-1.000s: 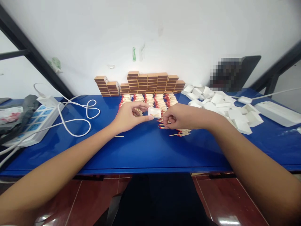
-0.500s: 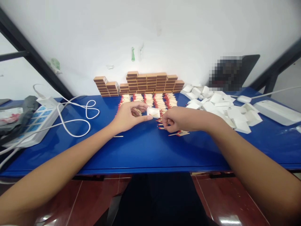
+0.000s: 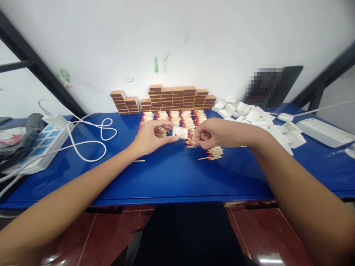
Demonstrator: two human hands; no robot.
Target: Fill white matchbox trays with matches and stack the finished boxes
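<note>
My left hand (image 3: 151, 137) pinches a small white matchbox tray (image 3: 181, 133) between thumb and fingers, its open side towards me. A little matchstick wood seems to lie inside it. Just right of the tray, apart from it, my right hand (image 3: 208, 133) is closed, its fingertips curled in over the matches; whatever they hold, if anything, is hidden. Red-tipped matches (image 3: 187, 121) lie in several long rows behind and under both hands. A looser bunch of matches (image 3: 215, 153) lies below my right hand.
Brown matchboxes (image 3: 173, 98) are stacked along the wall. White empty trays (image 3: 253, 116) are heaped at the right, partly behind my right forearm, beside a white device (image 3: 325, 132). A power strip (image 3: 46, 144) and looping white cable (image 3: 104, 161) lie left on the blue table (image 3: 172, 181).
My right hand has moved slightly right, away from the tray, and its fingers have curled above the loose matches. My left hand holds the tray in nearly the same place.
</note>
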